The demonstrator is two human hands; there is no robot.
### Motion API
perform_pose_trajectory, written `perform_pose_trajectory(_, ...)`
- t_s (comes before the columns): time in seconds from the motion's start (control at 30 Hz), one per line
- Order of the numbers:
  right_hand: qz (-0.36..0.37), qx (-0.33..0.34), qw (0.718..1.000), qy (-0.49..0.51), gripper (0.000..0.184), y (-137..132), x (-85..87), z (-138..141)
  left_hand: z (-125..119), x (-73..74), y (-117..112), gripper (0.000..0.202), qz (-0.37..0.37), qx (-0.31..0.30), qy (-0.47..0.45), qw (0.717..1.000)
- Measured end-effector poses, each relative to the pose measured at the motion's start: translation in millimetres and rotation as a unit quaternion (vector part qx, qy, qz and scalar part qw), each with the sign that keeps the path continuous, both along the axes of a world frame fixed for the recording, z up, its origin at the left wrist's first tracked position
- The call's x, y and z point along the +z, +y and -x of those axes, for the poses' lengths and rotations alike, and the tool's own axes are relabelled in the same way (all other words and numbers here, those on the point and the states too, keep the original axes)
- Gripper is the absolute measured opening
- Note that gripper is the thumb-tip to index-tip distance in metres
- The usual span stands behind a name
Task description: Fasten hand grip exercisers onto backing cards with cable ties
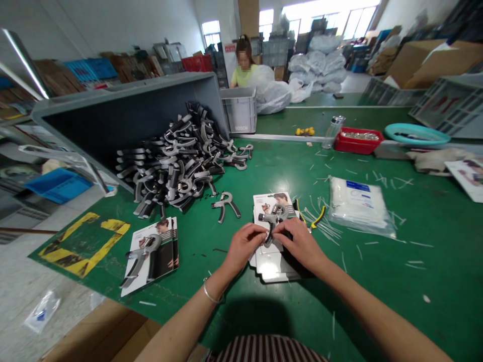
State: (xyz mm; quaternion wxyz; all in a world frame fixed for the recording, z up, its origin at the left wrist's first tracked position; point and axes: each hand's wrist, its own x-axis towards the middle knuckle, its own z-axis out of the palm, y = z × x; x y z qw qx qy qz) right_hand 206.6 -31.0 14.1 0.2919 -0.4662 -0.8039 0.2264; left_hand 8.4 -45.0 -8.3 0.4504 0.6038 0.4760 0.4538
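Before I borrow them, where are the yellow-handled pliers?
In the head view, the yellow-handled pliers lie on the green table, just right of the stack of cards under the right hand, among white plastic strips.

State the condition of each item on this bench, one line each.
Hand grip exerciser, held against a printed card
Left hand, holding it
Right hand, holding it
Loose grip, uncarded, lying alone
Heaped grips, piled uncarded
Carded grip, mounted, lying flat
Yellow-handled pliers, lying down
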Motion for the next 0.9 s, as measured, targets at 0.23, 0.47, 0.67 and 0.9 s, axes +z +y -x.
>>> perform_pose_trajectory(0.23, -0.059, -0.017, 0.993, -0.099, 0.015, -19, -0.7, -11, -1, -0.2, 0, 0.019, 0.052, -0.004, -0.039, 0.998)
perform_pose_trajectory(0.47, -0.001, -0.001, 1.0, 0.012, 0.014, -11, 2.2, -7, -2, -2.4, 2, 0.018, 0.021, -0.012, 0.003, 1.0)
perform_pose_trajectory(0.67, -0.001, -0.033, 0.999, 0.021, 0.009, -1, -0.6, 8, -1, 1.6, 0, 0.019, 0.054, -0.011, -0.059, 0.997)
perform_pose_trajectory(0.9, -0.039, -0.019, 0.998, -0.04, 0.011, -9, 0.6, 0, -1, -4.8, 1, 0.019, 0.045, -0.017, -0.027, 0.999)
